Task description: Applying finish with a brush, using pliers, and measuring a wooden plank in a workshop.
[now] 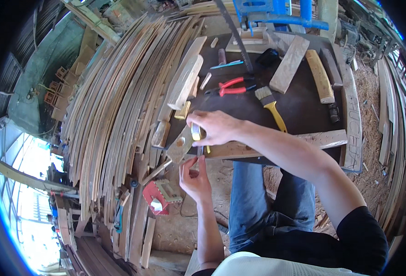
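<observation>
My right hand [216, 129] is closed around a small yellow-and-pale tool [196, 132], its exact kind partly hidden by the fingers. Below the tool shows a narrow grey strip [200, 150], and the fingertips of my left hand [196, 179] pinch at its lower end. Beside both hands, on the left, a short wooden block [180, 145] with a hole in it lies tilted at the bench edge. A long wooden piece [322, 139] runs along the near edge of the bench, passing under my right forearm.
On the dark benchtop [239, 110] lie red-handled pliers [234, 86], a yellow-handled brush [272, 109] and several wood blocks [289, 64]. A saw blade [235, 34] rises at the back by a blue metal frame [281, 18]. Stacked wooden strips [120, 96] fill the left; a red box [159, 197] sits below.
</observation>
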